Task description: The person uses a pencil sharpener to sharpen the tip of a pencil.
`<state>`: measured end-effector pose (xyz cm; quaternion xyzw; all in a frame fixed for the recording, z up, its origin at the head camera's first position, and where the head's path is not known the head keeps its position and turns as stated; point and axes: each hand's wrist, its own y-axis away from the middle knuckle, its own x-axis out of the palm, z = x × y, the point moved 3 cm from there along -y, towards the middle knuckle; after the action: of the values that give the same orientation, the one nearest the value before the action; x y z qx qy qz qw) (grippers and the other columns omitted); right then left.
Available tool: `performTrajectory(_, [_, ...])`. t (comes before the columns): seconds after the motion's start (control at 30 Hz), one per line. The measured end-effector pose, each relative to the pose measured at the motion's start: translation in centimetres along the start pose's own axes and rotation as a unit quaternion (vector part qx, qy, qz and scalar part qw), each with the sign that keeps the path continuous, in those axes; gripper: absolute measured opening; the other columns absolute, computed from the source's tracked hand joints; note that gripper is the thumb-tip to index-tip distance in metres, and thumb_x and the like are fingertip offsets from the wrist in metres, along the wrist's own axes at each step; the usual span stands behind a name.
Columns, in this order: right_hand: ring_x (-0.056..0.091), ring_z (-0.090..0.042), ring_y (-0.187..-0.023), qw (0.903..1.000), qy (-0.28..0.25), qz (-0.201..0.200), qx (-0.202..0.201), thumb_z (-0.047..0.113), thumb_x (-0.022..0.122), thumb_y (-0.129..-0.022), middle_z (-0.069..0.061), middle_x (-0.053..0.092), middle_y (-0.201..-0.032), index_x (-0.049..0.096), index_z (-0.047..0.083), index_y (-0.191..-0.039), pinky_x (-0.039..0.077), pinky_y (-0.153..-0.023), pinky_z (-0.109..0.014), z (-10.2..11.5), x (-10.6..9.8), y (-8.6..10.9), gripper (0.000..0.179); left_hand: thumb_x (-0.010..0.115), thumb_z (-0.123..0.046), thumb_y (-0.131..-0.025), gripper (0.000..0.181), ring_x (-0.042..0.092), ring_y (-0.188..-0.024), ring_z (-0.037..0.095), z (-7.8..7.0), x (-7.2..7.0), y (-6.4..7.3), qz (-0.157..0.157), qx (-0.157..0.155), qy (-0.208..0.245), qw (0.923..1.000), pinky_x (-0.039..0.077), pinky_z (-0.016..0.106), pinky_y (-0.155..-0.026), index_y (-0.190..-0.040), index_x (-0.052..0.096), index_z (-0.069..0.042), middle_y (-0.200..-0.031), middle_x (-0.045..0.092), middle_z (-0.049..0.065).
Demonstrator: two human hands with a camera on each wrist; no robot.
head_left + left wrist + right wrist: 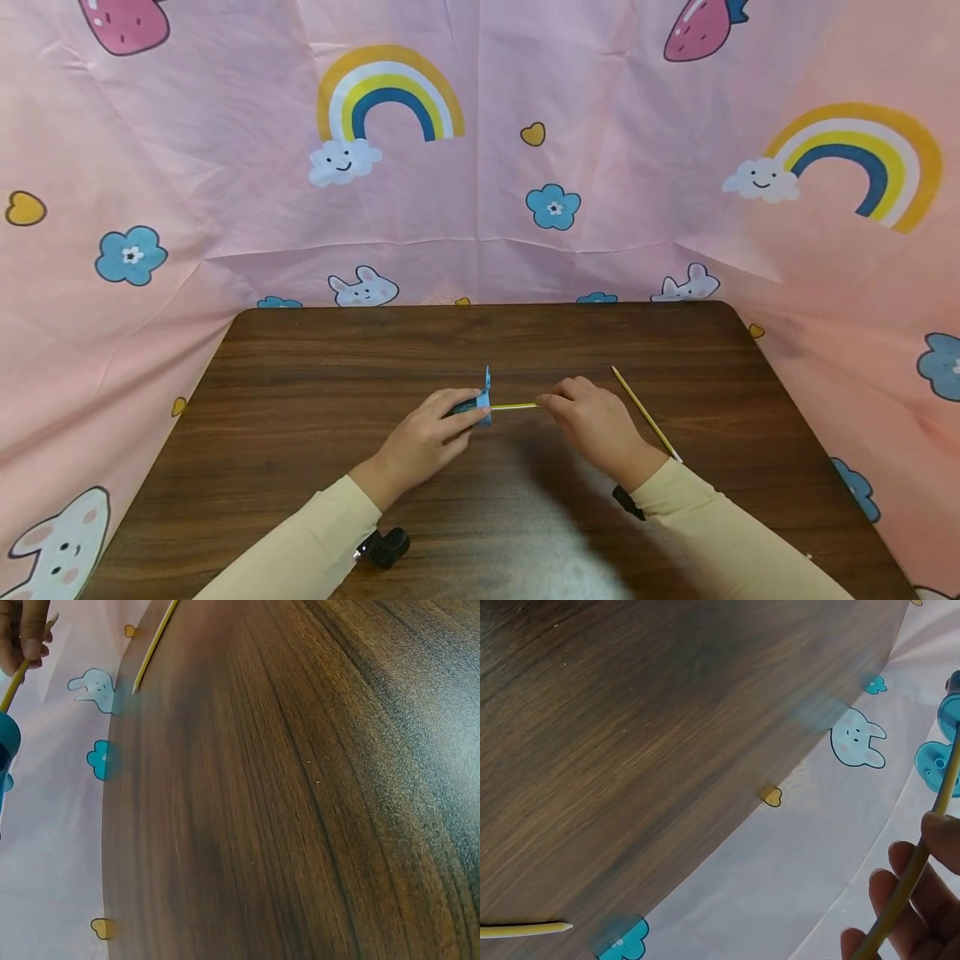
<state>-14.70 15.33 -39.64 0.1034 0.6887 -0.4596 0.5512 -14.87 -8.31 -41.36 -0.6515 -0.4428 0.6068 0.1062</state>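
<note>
My left hand (427,439) grips a small blue pencil sharpener (483,408), whose flip lid (487,379) stands open. Facing it from the right, my right hand (597,422) pinches a yellow pencil (514,407). One end of that pencil (909,881) meets the sharpener's round opening (949,714) in the right wrist view; how deep it goes is hidden. In the left wrist view the sharpener (9,739) shows only at the left edge, with the right hand's fingers (34,637) on the pencil beyond it.
Another yellow pencil (647,414) lies on the dark wooden table (337,358), just right of my right hand. A pink printed cloth (480,192) hangs behind the table and along both sides. Dark wrist devices (386,547) show under the sleeves.
</note>
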Motion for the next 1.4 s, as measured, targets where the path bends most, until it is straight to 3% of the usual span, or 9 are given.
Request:
performTrajectory(0.73, [0.057,-0.013,-0.071,0.9999,-0.011,0.008,-0.008,0.004,0.080,-0.076,0.002,0.062,-0.082,0.075,0.012,-0.096,0.050,-0.053,-0.026,0.32,0.17,-0.26,0.022,0.081,0.005,-0.071,0.045,0.060,-0.108,0.026,0.26,0.04,0.54,0.004,-0.009,-0.015,0.9998,0.056,0.031,-0.086,-0.114,0.071,-0.006,-0.121,0.059,0.013])
performTrajectory(1.2, [0.061,-0.015,-0.078,0.9968,-0.040,-0.057,-0.038,-0.001,0.077,-0.076,0.001,0.065,-0.089,0.073,0.010,-0.095,0.052,-0.059,-0.029,-0.04,-0.28,0.06,0.022,0.080,0.008,-0.070,0.046,0.060,-0.108,0.027,-0.15,-0.49,0.32,-0.016,-0.008,-0.002,0.9998,0.057,0.035,-0.085,-0.113,0.071,-0.005,-0.120,0.059,0.015])
performTrajectory(1.4, [0.060,-0.018,-0.076,0.9958,-0.026,-0.080,-0.036,-0.001,0.077,-0.077,-0.003,0.063,-0.089,0.073,0.009,-0.094,0.050,-0.057,-0.030,-0.06,-0.34,0.23,0.020,0.081,0.007,-0.070,0.044,0.060,-0.106,0.027,-0.26,-0.61,0.21,-0.022,-0.016,0.004,0.9996,0.058,0.037,-0.082,-0.111,0.072,-0.004,-0.119,0.060,0.016])
